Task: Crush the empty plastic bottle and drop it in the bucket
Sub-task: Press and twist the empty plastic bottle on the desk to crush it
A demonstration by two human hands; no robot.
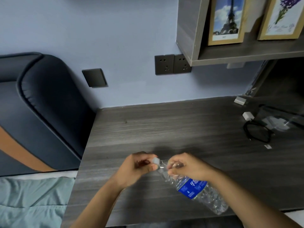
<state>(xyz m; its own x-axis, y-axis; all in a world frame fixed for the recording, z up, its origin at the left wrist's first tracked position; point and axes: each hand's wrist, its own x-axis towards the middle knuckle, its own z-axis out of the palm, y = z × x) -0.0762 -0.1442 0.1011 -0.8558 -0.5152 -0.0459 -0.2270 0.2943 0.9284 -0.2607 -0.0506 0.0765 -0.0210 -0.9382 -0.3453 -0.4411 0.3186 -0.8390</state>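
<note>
A clear plastic bottle (199, 191) with a blue label lies tilted above the grey wooden desk (164, 129), its base toward the near right edge and its neck pointing left. The body looks crumpled. My right hand (185, 165) is wrapped around the bottle's shoulder just below the neck. My left hand (136, 168) pinches the white cap (155, 161) at the neck's end with its fingertips. No bucket is in view.
A black cable (256, 132), white chargers (247, 116) and a clear bag lie at the desk's right. A dark headboard (41, 104) and a bed with a pale green sheet (32, 199) are on the left. A shelf (246, 53) with framed pictures hangs above.
</note>
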